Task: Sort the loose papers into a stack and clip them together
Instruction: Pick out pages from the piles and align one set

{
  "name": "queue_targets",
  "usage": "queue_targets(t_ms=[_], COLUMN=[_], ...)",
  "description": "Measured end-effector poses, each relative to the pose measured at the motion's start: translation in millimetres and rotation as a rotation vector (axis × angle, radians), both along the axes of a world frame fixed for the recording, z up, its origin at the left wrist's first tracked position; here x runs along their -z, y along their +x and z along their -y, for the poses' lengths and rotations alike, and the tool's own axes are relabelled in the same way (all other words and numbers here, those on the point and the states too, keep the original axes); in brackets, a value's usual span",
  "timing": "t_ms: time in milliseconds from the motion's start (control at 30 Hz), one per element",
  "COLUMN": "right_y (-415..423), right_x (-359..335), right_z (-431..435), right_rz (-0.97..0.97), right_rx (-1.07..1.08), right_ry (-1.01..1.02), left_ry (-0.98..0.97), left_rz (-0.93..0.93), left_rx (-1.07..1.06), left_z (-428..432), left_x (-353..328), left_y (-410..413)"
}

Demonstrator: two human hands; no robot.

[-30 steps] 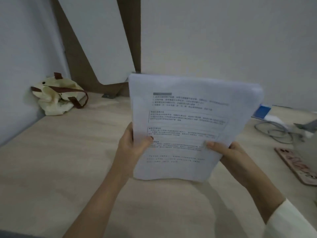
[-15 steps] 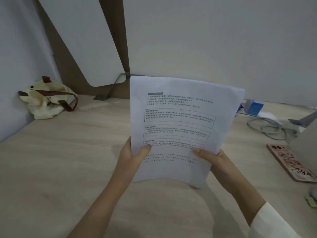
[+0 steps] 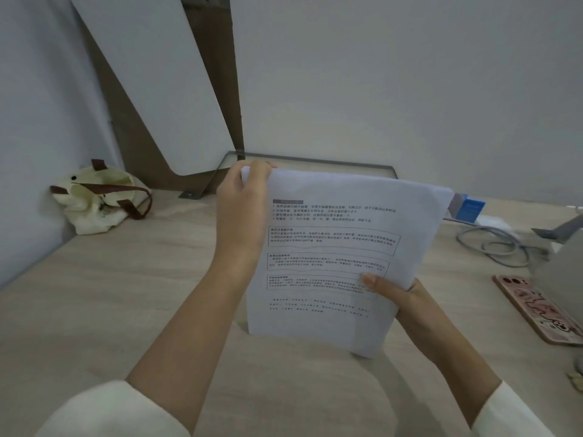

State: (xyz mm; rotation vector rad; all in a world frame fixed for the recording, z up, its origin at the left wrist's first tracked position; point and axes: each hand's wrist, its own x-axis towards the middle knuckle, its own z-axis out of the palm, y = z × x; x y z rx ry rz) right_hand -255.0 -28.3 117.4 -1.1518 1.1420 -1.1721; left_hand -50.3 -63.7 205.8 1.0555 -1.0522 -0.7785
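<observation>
A stack of white printed papers (image 3: 340,247) stands nearly upright above the wooden desk (image 3: 110,294), printed side facing me. My left hand (image 3: 243,209) grips the stack's top left corner, fingers curled over the upper edge. My right hand (image 3: 397,294) holds the lower right edge, thumb pressed on the front sheet and fingers behind. No clip shows in view.
A cream tote bag (image 3: 94,200) with brown straps lies at the back left against the wall. A phone in a pink case (image 3: 536,307) lies at the right edge. Grey cables (image 3: 492,244) and a blue box (image 3: 470,208) sit at the back right. A white board (image 3: 151,89) leans against the wall.
My left hand has moved from the stack's lower left edge up to its top left corner. The right hand keeps its grip on the lower right.
</observation>
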Motion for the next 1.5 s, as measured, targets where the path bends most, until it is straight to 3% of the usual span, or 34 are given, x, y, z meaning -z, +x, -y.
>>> queue_targets(t_ms=[167,267,367,400,500,567,633,700,833,967,1067,1200,1333,1433,1500], right_y=[-3.8,-5.0,-5.5,-5.3,-4.9,-5.0,-5.7,-6.2,-8.5,-17.7,-37.2,-75.0,-89.2,-90.5,-93.4], right_x=[-6.1,2.4,10.0,10.7,9.7,9.4,9.5,9.2,10.3,22.0,36.1,35.3,23.3,12.3,11.2], right_z=[-3.4,-6.0,-8.7,-9.0,-8.6,-8.5,-8.7,-8.7,-6.2,-3.1,-2.8,-3.9,0.4,4.8,5.7], right_rz=[-0.001,-0.010,0.006,0.005,0.000,0.002,-0.009,-0.018,-0.009,-0.110,-0.241,-0.078,0.114,0.128,0.092], right_rx=[0.002,-0.015,-0.019,-0.018,-0.023,-0.018,-0.023,-0.022,-0.024,-0.082,-0.065,0.094,0.116,0.098,0.122], right_ry=[-0.055,-0.032,-0.014,-0.010,-0.001,0.008,0.010,0.008,0.003,0.076,0.159,0.127,0.010,-0.065,-0.107], left_ry=[-0.050,0.025,-0.007,-0.090,-0.462,-0.492,-0.364,-0.283,-0.238,-0.298,-0.291,-0.231,-0.126,-0.042,0.043], left_rz=[0.011,-0.005,0.099,0.206,0.821,1.175,1.451,1.593,1.684,1.619,1.449,0.988,0.547,0.259,0.178], left_rx=[-0.053,-0.024,-0.071,-0.142,-0.365,-0.167,0.055,0.136,0.209,0.271,0.240,0.245,0.273,0.283,0.278], left_z=[-5.4,-6.6,-5.6,-6.3,-10.3,-10.7,-6.3,-0.2,6.3,2.0,-3.1,-1.3,0.5,-2.5,-3.7], left_x=[-7.7,-0.8,-2.5,-5.6,-22.7,-36.8,-42.1,-43.8,-52.1,-53.4,-55.0,-47.5,-8.9,24.0,50.4], left_y=[-3.0,-3.4,-5.1,-6.0,-15.1,-31.2,-48.6,-58.8,-58.7,-50.1,-29.0,4.4,15.0,18.6,25.4])
